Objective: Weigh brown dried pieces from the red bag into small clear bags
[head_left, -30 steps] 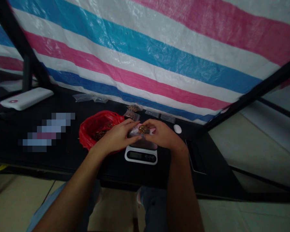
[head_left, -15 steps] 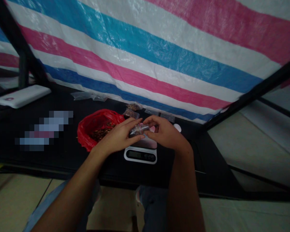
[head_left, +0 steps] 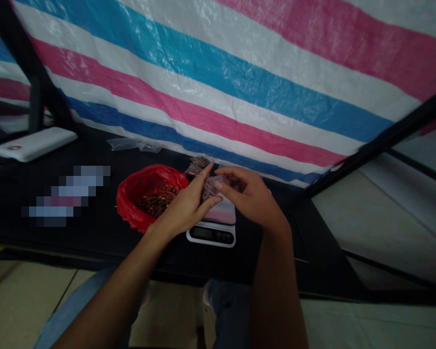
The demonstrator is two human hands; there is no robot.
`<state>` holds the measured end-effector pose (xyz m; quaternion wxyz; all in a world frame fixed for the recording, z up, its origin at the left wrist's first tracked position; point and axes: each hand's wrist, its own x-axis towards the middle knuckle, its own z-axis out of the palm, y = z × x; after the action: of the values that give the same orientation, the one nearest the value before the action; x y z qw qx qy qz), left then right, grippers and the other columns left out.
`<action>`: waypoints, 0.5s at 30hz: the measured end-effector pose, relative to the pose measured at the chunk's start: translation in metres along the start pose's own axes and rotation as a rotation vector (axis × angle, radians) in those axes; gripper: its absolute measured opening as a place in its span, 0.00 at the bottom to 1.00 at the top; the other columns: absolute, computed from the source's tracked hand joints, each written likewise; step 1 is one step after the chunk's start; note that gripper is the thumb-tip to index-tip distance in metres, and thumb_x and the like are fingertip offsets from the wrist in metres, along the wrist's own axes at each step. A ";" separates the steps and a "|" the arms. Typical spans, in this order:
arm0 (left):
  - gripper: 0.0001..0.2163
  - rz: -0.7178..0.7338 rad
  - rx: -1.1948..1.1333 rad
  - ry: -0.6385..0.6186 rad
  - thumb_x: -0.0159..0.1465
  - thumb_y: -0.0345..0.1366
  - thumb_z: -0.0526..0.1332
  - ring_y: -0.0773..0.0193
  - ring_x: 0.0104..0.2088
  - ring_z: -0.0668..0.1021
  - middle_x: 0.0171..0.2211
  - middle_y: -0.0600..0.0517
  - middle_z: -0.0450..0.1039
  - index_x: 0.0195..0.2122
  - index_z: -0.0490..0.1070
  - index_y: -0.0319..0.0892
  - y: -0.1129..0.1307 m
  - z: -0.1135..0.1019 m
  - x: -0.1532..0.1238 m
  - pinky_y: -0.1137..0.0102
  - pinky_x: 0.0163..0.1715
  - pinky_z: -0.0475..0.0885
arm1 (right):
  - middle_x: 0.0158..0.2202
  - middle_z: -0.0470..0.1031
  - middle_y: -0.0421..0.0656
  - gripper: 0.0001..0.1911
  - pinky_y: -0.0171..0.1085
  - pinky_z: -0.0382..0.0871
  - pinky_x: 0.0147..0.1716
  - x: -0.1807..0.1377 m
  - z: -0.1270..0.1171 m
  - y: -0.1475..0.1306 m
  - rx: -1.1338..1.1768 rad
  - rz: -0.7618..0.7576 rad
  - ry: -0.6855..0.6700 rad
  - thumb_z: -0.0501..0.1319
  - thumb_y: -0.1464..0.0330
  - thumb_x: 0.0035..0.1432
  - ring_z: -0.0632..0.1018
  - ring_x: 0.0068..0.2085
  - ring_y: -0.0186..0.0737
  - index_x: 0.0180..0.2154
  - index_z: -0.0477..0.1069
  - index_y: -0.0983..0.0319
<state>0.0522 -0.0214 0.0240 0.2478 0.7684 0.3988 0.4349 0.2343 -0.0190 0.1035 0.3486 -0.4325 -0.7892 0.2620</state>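
Note:
Over a small digital scale (head_left: 210, 234) with a white frame and pinkish plate, a small clear plastic bag (head_left: 211, 188) is held up between both hands. My left hand (head_left: 183, 206) holds its left side, with the thumb below and the fingers above. On the other side, my right hand (head_left: 252, 196) grips the bag's edge, its thumb pressing on the plastic and its fingers curled behind. What is inside the bag is hard to make out. A red plastic bag (head_left: 125, 201) stands open beside my left hand, with brown dried pieces (head_left: 154, 203) inside.
Behind my hands lie small filled bags (head_left: 199, 162). Flat clear bags (head_left: 132, 144) rest at the black table's (head_left: 105, 247) back edge. A white power bank-like block (head_left: 36, 144) is at far left. A striped plastic sheet (head_left: 210, 87) hangs behind the table.
The small bag has turned between my hands, and its mouth end now faces up more. My left fingers have straightened and point further away; my right hand has shifted slightly.

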 end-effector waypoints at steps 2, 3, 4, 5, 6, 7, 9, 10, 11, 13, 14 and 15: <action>0.37 0.018 -0.007 0.025 0.73 0.50 0.57 0.47 0.74 0.58 0.75 0.39 0.51 0.76 0.43 0.42 0.000 0.000 0.001 0.52 0.72 0.59 | 0.46 0.81 0.44 0.13 0.39 0.74 0.44 -0.001 -0.002 -0.001 0.053 0.004 -0.012 0.67 0.69 0.61 0.80 0.45 0.41 0.49 0.78 0.59; 0.36 0.024 -0.005 0.028 0.73 0.49 0.57 0.46 0.74 0.58 0.75 0.39 0.52 0.76 0.43 0.42 0.000 0.000 0.002 0.51 0.72 0.59 | 0.46 0.81 0.45 0.13 0.38 0.75 0.44 -0.002 -0.002 -0.001 0.083 0.003 -0.023 0.67 0.70 0.60 0.80 0.45 0.41 0.48 0.77 0.60; 0.36 0.030 -0.001 0.029 0.73 0.49 0.57 0.46 0.74 0.59 0.75 0.38 0.52 0.76 0.44 0.42 0.000 0.000 0.002 0.50 0.71 0.59 | 0.46 0.81 0.45 0.13 0.38 0.75 0.44 -0.002 -0.003 -0.001 0.111 0.002 -0.032 0.67 0.70 0.60 0.80 0.46 0.41 0.48 0.77 0.60; 0.36 0.033 0.004 0.027 0.72 0.49 0.57 0.45 0.73 0.60 0.75 0.38 0.53 0.76 0.45 0.42 -0.001 0.000 0.002 0.50 0.71 0.60 | 0.47 0.81 0.45 0.13 0.38 0.75 0.44 -0.003 -0.004 0.000 0.134 0.002 -0.038 0.67 0.71 0.60 0.80 0.47 0.41 0.47 0.76 0.60; 0.37 0.036 0.008 0.029 0.72 0.49 0.58 0.45 0.73 0.61 0.74 0.37 0.54 0.76 0.45 0.42 -0.001 0.001 0.002 0.50 0.70 0.61 | 0.47 0.80 0.46 0.13 0.39 0.76 0.44 -0.003 -0.004 0.001 0.153 0.002 -0.042 0.67 0.71 0.59 0.80 0.47 0.42 0.47 0.76 0.60; 0.37 0.040 0.009 0.033 0.71 0.50 0.60 0.44 0.72 0.63 0.74 0.37 0.55 0.75 0.46 0.42 -0.002 0.001 0.001 0.50 0.70 0.62 | 0.47 0.80 0.46 0.13 0.39 0.76 0.44 -0.004 -0.005 0.003 0.170 0.001 -0.042 0.67 0.71 0.59 0.80 0.48 0.42 0.47 0.75 0.60; 0.39 0.047 0.001 0.057 0.69 0.50 0.63 0.44 0.70 0.66 0.73 0.36 0.57 0.75 0.47 0.41 -0.003 0.001 0.001 0.51 0.68 0.65 | 0.48 0.80 0.47 0.14 0.39 0.77 0.44 -0.004 -0.006 0.006 0.195 -0.006 -0.036 0.68 0.70 0.58 0.81 0.49 0.43 0.47 0.75 0.60; 0.41 0.045 -0.006 0.071 0.68 0.51 0.64 0.44 0.69 0.68 0.72 0.36 0.59 0.75 0.47 0.41 -0.003 0.001 0.001 0.52 0.67 0.67 | 0.49 0.80 0.47 0.15 0.39 0.77 0.44 -0.005 -0.007 0.007 0.204 -0.013 -0.033 0.68 0.70 0.58 0.80 0.50 0.43 0.48 0.75 0.59; 0.42 0.038 -0.013 0.084 0.67 0.51 0.65 0.44 0.68 0.70 0.71 0.36 0.61 0.75 0.47 0.40 -0.004 0.001 0.000 0.53 0.65 0.68 | 0.51 0.79 0.48 0.16 0.40 0.77 0.44 -0.005 -0.007 0.007 0.209 -0.022 -0.032 0.69 0.70 0.58 0.80 0.51 0.44 0.49 0.75 0.59; 0.43 0.006 -0.025 0.101 0.66 0.51 0.66 0.44 0.63 0.75 0.66 0.36 0.68 0.75 0.47 0.39 -0.004 0.001 0.000 0.54 0.62 0.72 | 0.53 0.79 0.48 0.18 0.41 0.78 0.45 -0.006 -0.008 0.008 0.210 -0.034 -0.030 0.68 0.71 0.57 0.80 0.54 0.46 0.51 0.75 0.58; 0.44 -0.009 -0.026 0.106 0.65 0.52 0.67 0.44 0.61 0.77 0.64 0.36 0.71 0.75 0.48 0.39 -0.004 0.001 0.000 0.54 0.60 0.74 | 0.54 0.79 0.49 0.19 0.41 0.78 0.45 -0.007 -0.008 0.008 0.207 -0.039 -0.024 0.68 0.71 0.57 0.79 0.55 0.46 0.51 0.75 0.58; 0.43 -0.018 -0.024 0.110 0.65 0.51 0.67 0.45 0.59 0.78 0.62 0.37 0.73 0.74 0.49 0.39 -0.004 0.001 0.001 0.55 0.58 0.74 | 0.54 0.79 0.49 0.19 0.41 0.78 0.45 -0.007 -0.008 0.008 0.205 -0.042 -0.016 0.68 0.71 0.57 0.79 0.55 0.47 0.52 0.75 0.58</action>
<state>0.0515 -0.0185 0.0206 0.2385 0.7367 0.4137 0.4788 0.2468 -0.0206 0.1007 0.3902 -0.3756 -0.7700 0.3373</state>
